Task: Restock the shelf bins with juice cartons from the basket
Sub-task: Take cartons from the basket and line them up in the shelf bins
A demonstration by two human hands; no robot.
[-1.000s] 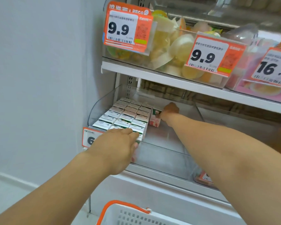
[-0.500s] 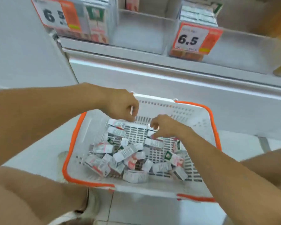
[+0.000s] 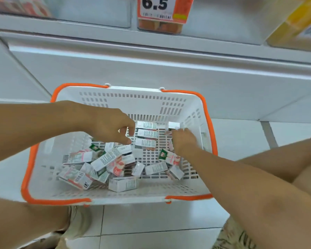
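1. The shelf point(image 3: 151, 49) runs across the top of the view, at twelve o'clock from everything else; its clear bins point(image 3: 90, 17) sit on it behind a 6.5 price tag point(image 3: 162, 8); half a second ago more of the bins showed, so the head has tipped further down toward the floor.

2. The basket point(image 3: 48, 184), white with orange handles, stands on the tiled floor below the shelf, between the person's knees; it fills more of the view than it did half a second ago.

3. The loose juice cartons point(image 3: 108, 160) lie jumbled across the basket floor toward seven o'clock of its centre, pointing every way; three stacked cartons point(image 3: 146, 134) lie flat at the far wall, at twelve o'clock of the heap, their long axes running nine to three.

4. The left hand point(image 3: 108, 126) hovers at nine o'clock of that stack, fingers curled and narrow, thumb and forefinger just beside the carton ends; I cannot tell whether it holds anything; it has shifted right toward the stack since the earlier frame.

5. The right hand point(image 3: 184, 141) is at three o'clock of the stack, knuckles up, fingers bent down over a carton near the right wall; whether it grips is hidden; it has moved deeper toward the far right corner.

6. Judged from this, the stack lies between both hands, the left one nearer.
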